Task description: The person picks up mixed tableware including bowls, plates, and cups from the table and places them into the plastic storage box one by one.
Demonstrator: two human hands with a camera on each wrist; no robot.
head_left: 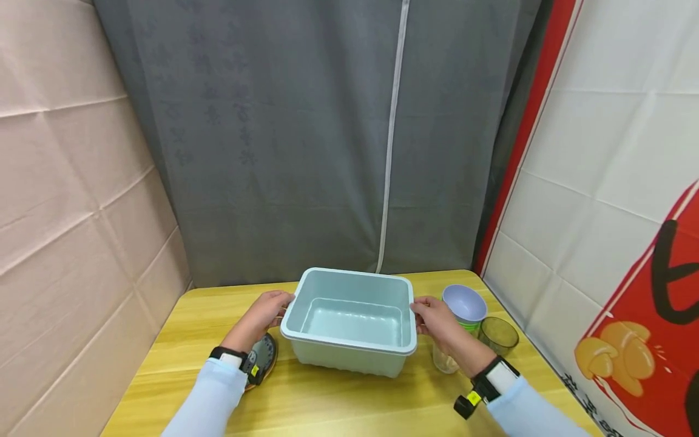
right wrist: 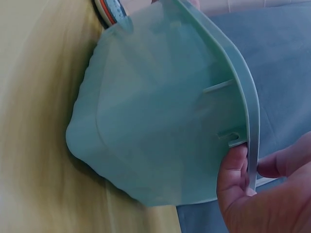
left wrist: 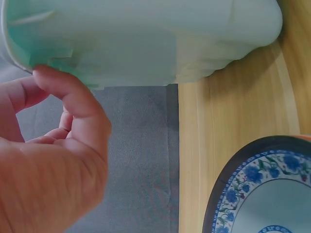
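Note:
A light green plastic basin (head_left: 349,364) with a rectangular rim is held level over the wooden table, its inside bare. The left hand (head_left: 269,308) pinches the rim at its left end; in the left wrist view that hand (left wrist: 63,141) has curled fingers under the rim of the basin (left wrist: 131,39). At the right end the right hand (head_left: 437,320) grips the rim. Seen in the right wrist view, the right hand (right wrist: 267,184) has its thumb and fingers on either side of the rim of the basin (right wrist: 155,107).
Blue-patterned plates (head_left: 264,358) lie beneath the left wrist. Right of the basin stand a purple bowl (head_left: 464,302) on green ones, a dark glass bowl (head_left: 498,335) and a clear container (head_left: 445,359), partly behind the right forearm. Grey curtain (head_left: 284,145) hangs behind the table (head_left: 180,346).

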